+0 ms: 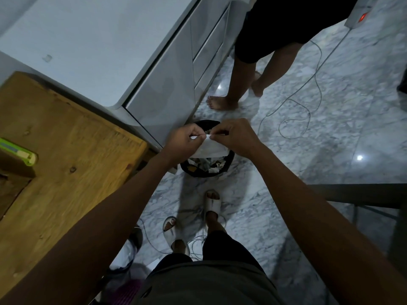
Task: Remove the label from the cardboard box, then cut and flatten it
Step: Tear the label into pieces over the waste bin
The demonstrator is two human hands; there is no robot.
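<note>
Both my hands hold a white label (210, 149) over a black waste bin (229, 159) on the floor. My left hand (185, 143) pinches the label's top left edge. My right hand (233, 137) pinches the top edge right beside it. The sheet hangs down below my fingers, slightly crumpled. The bin holds several paper scraps. A green utility knife (18, 151) lies at the left edge of the wooden table (72, 155). No cardboard box is in view.
White cabinet drawers (176, 84) stand behind the bin. A second person's bare legs (240, 84) stand on the marble floor beyond it. Cables (295, 115) trail over the floor. A dark metal frame (361, 194) is at the right. My sandalled feet (211, 205) stand below the bin.
</note>
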